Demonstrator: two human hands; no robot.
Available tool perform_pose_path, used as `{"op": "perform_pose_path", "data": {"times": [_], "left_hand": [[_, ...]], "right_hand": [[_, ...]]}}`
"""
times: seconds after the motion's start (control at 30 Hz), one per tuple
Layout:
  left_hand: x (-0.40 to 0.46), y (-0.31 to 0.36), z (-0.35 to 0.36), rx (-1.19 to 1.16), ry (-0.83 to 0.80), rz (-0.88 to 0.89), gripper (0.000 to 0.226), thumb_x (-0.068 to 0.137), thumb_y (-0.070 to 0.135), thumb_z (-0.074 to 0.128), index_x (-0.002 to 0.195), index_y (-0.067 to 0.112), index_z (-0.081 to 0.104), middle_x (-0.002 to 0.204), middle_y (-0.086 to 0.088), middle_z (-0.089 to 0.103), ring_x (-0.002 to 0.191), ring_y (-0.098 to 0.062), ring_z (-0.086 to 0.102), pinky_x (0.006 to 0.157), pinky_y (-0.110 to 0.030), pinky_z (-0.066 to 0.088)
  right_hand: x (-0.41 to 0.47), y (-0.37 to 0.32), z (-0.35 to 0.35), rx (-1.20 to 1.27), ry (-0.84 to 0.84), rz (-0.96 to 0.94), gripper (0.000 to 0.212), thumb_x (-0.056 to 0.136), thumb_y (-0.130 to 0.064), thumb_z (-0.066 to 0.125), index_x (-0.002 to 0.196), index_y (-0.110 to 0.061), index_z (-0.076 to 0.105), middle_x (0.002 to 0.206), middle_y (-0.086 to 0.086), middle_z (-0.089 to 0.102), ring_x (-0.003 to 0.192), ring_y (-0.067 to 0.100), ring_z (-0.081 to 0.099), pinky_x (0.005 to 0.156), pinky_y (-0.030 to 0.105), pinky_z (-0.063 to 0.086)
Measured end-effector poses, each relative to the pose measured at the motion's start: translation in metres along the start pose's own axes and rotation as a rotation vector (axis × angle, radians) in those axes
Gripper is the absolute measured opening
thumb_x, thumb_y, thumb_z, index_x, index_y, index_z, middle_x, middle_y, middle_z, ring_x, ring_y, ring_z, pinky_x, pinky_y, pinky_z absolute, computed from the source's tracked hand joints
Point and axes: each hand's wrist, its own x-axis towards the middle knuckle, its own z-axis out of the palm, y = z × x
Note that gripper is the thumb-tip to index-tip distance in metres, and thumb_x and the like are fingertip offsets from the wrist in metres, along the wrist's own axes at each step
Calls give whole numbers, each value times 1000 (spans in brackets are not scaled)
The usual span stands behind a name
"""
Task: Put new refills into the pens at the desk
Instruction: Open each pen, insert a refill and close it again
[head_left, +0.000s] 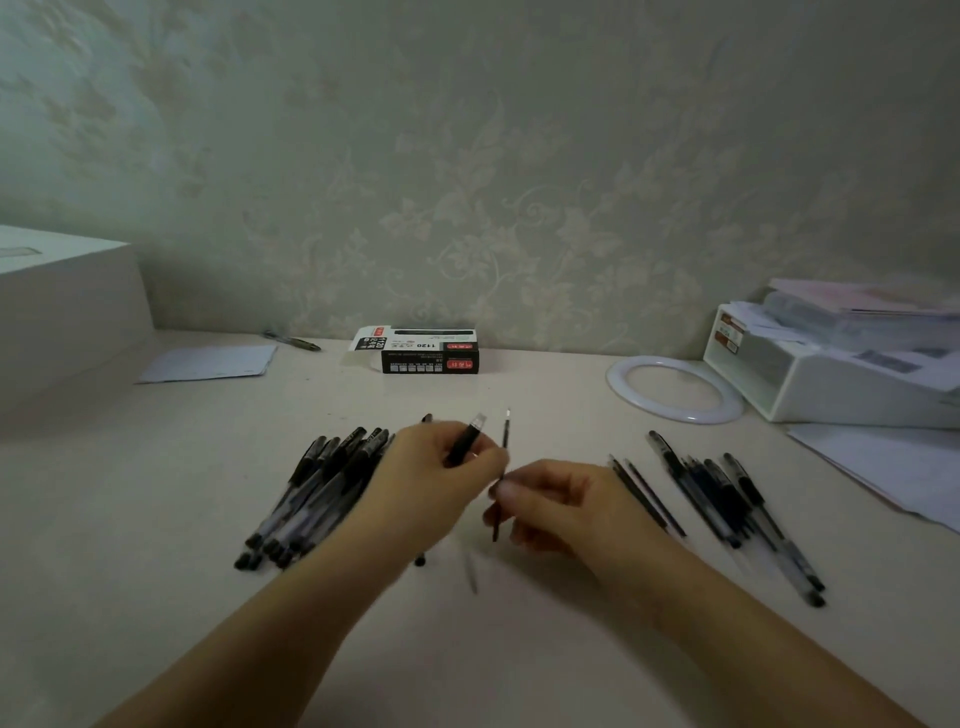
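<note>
My left hand (441, 467) holds a short black pen grip section (467, 441) with a clear tip pointing up and away. Just right of it, my right hand (556, 504) pinches a thin black refill (505, 441) that stands nearly upright. A pile of several black pens (322, 483) lies left of my left hand. Another group of several pens (737, 509) lies to the right, with a few loose refills (644, 493) beside it. A clear pen barrel (470, 569) lies on the desk below my hands. The black refill box (428, 353) stands open at the back.
A white ring (675, 387) and a white organiser tray (841, 369) with papers sit at the back right. Loose sheets (893, 467) lie at the right edge. A folded paper (208, 364), a single pen (293, 340) and a large white box (67, 306) are at the back left.
</note>
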Motion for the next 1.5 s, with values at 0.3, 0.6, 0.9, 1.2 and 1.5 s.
{"op": "perform_pose_path", "data": {"times": [0.3, 0.6, 0.9, 1.2, 1.5], "left_hand": [[0, -4, 5, -153, -235, 23, 14, 97, 37, 48, 100, 36, 61, 64, 7, 57, 45, -4, 38, 41, -14, 32], [-4, -3, 7, -126, -334, 35, 13, 97, 36, 50, 95, 36, 63, 77, 4, 69, 48, -7, 44, 44, -13, 37], [-4, -4, 7, -149, -338, 54, 10, 95, 36, 53, 92, 33, 62, 79, 4, 68, 48, -7, 43, 44, -14, 37], [-3, -5, 6, -143, -335, 48, 12, 96, 36, 52, 92, 35, 63, 79, 6, 69, 49, -8, 44, 44, -15, 37], [-4, -8, 10, -198, -332, 40, 10, 94, 36, 56, 99, 28, 55, 78, 1, 70, 49, -10, 44, 45, -13, 38]], "right_hand": [[6, -6, -15, 313, 335, -66, 28, 103, -21, 45, 90, -5, 65, 86, 13, 75, 66, 13, 66, 61, 21, 54], [4, -11, -20, 568, 356, -102, 27, 103, -19, 45, 98, 2, 61, 95, 17, 75, 75, 16, 73, 64, 19, 57], [6, -8, -19, 569, 347, -112, 24, 104, -18, 41, 101, 1, 56, 93, 18, 75, 75, 18, 73, 64, 21, 58], [7, -4, -23, 537, 334, -128, 24, 104, -19, 42, 95, -2, 57, 93, 18, 75, 76, 19, 73, 65, 21, 58], [5, 3, -18, -162, 279, -191, 14, 88, -43, 64, 85, -33, 74, 81, -11, 72, 66, 0, 62, 66, 17, 51]]}}
